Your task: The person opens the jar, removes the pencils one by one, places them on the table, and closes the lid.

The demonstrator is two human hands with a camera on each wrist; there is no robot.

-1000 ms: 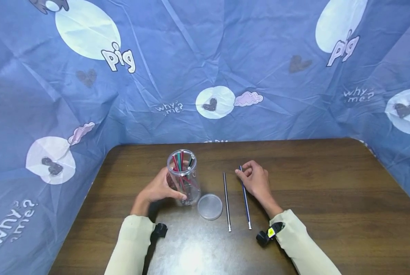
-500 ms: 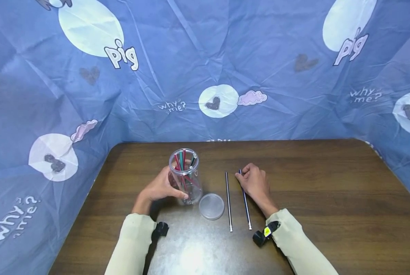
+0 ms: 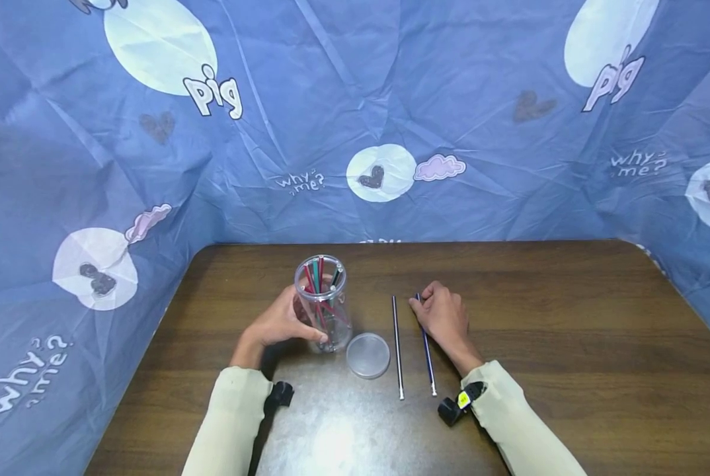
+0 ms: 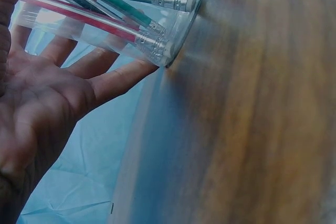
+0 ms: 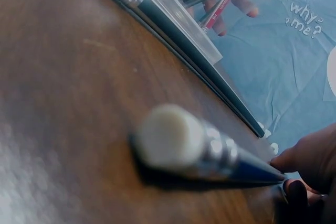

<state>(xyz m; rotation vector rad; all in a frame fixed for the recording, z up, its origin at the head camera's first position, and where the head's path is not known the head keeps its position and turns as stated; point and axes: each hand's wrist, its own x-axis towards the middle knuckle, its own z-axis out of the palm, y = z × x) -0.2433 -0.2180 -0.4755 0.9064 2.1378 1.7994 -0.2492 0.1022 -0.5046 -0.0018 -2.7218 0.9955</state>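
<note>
Two loose pencils, one dark [image 3: 397, 347] and one blue [image 3: 429, 361], lie right of the upright, uncovered jar [image 3: 338, 324], the blue one farther from it. The lid [image 3: 368, 356] rests on the worktop [image 3: 539, 297] just right of the jar's base and nearer the person. Left grip: the left hand [image 3: 280, 322] is curled round the jar, thumb in front. Right grip: the right hand [image 3: 444, 318], right of the jar, pinches the blue pencil's far end; whether that end is lifted cannot be told. Likely faults: a pinch so near one end could let the pencil swivel or roll; a low sweep toward the jar could catch the dark pencil or lid; a slackened left grip could let a knock tip the jar, spilling its leaning pencils [image 3: 316, 274].
</note>
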